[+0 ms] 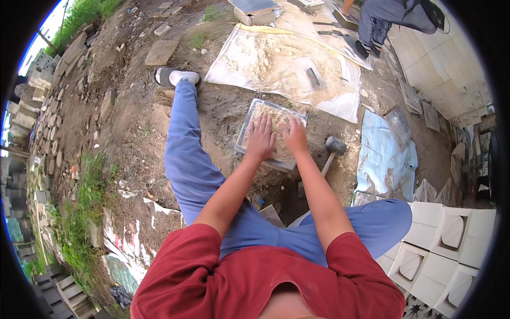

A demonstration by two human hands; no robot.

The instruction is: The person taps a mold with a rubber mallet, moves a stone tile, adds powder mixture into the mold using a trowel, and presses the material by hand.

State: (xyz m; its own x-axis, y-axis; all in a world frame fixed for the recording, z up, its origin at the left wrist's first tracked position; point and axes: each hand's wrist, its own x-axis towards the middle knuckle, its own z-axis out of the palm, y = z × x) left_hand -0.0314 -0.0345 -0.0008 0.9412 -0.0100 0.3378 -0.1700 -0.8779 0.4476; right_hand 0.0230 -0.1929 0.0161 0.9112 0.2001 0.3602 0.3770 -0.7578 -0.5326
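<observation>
A person in a red short-sleeved shirt and blue trousers sits on bare dirt ground [133, 106], seen from above, with both bare forearms reaching forward. The left hand [261, 139] and the right hand [295, 134] lie palm down, side by side and nearly touching, on the sandy fill inside a clear rectangular plastic mould tray [249, 118] that rests on the ground just in front of the knees. Neither hand has a grip on anything: the fingers are spread flat and open, pressing on the pale sand. Just to the right of the tray lies a mallet with a dark rubber head [336, 144] and a light handle, close to the right forearm but not touching it. Beyond the tray a white sheet heaped with pale sand [265, 58] is spread out, and a trowel [312, 77] lies on it. A crumpled light blue plastic sheet [385, 154] lies to the right. White cast blocks with rounded hollows [451, 231] are stacked at the lower right. The person's left leg stretches out, ending in a white sock and dark sandal [175, 77]. Another person's legs in grey trousers [380, 21] show at the top edge.
</observation>
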